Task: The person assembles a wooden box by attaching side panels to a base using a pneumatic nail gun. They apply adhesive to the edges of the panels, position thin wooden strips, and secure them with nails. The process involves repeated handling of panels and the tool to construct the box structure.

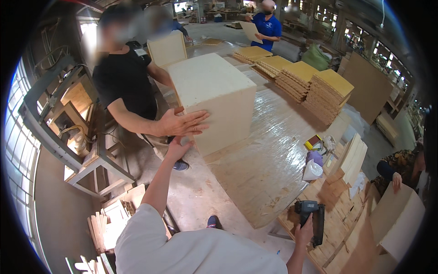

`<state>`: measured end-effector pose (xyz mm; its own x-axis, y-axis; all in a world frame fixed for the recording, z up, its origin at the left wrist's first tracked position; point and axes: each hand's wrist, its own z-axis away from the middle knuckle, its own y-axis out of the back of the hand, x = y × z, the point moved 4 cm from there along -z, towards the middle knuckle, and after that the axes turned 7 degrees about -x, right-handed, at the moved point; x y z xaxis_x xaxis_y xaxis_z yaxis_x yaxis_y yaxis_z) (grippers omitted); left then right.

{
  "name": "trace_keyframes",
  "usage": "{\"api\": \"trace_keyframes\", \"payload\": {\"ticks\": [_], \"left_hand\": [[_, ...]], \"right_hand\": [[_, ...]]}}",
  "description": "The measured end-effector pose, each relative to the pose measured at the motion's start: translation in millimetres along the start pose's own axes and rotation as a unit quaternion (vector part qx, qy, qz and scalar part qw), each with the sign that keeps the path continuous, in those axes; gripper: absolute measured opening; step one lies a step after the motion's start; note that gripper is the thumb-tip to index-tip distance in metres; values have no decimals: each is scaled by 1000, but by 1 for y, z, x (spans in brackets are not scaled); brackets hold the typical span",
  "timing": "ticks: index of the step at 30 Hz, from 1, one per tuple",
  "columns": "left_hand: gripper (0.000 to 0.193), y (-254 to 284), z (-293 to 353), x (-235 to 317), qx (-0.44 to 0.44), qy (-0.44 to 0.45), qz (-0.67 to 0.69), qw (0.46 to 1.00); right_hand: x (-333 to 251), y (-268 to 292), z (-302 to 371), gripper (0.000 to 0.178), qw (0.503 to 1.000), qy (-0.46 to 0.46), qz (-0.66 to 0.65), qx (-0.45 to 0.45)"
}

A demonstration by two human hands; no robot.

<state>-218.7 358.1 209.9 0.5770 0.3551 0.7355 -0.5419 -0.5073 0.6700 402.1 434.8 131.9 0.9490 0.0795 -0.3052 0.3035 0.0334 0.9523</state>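
Observation:
My right hand [305,229] is wrapped round the grip of a black nail gun [310,210], low on the right over a wooden worktop. My left hand [179,150] reaches forward to the near left corner of a large pale plywood box [228,116]. Its fingers are spread at the box's lower edge, just below a co-worker's hand [185,123]. That co-worker, in a black top, lays the hand flat against the box's near side. The box stands on a film-covered table [255,187]. Whether my left fingertips press on the box is hard to make out.
Stacks of yellow-topped panels [328,86] stand on the table's far right. Wooden strips [353,157], a purple-and-white bag [313,168] and a yellow box [313,142] lie nearer. A person at the right edge holds a panel [397,219]. Scrap wood [112,223] lies lower left.

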Motion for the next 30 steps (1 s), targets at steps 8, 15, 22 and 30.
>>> {"api": "trace_keyframes", "payload": {"ticks": [8, 15, 22, 30], "left_hand": [[31, -25, -38, 36, 53, -60, 149, 986], [32, -71, -17, 92, 145, -172, 57, 973], [29, -111, 60, 134, 162, -214, -5, 963], [29, -94, 178, 146, 6, -312, 70, 948]], "right_hand": [[-8, 2, 2, 78, 998, 9, 53, 17], [-20, -3, -19, 78, 995, 5, 89, 41], [-17, -4, -37, 78, 993, 41, 110, 29], [-9, -6, -47, 72, 988, 50, 128, -67]]}}
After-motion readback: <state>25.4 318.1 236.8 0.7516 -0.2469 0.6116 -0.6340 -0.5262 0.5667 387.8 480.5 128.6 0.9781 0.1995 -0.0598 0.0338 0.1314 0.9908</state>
